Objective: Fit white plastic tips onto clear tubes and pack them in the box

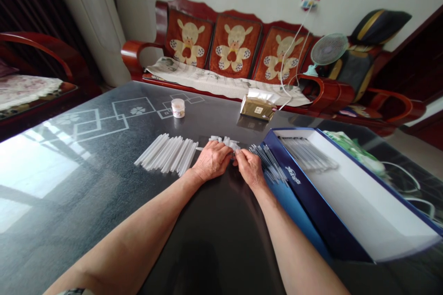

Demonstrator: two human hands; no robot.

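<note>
My left hand (214, 160) is closed over the table, with the thin end of a whitish tube (199, 148) poking out on its left side. Close beside it, my right hand (249, 167) is pinched; what its fingertips hold is too small to make out. The fingertips of both hands nearly meet. Just beyond them lies a small heap of short white pieces (226, 142). A row of translucent white tubes (169, 153) lies to the left of my left hand. By my right hand, a bundle of thin dark-tipped rods (272, 163) rests against the box.
A long blue box (321, 212) with a white inside stands at the right, holding a row of clear rods (308, 153). Farther back on the dark table (114, 184) are a small tub (178, 108) and a tissue pack (258, 107). Green-white packaging (356, 150) lies behind the box.
</note>
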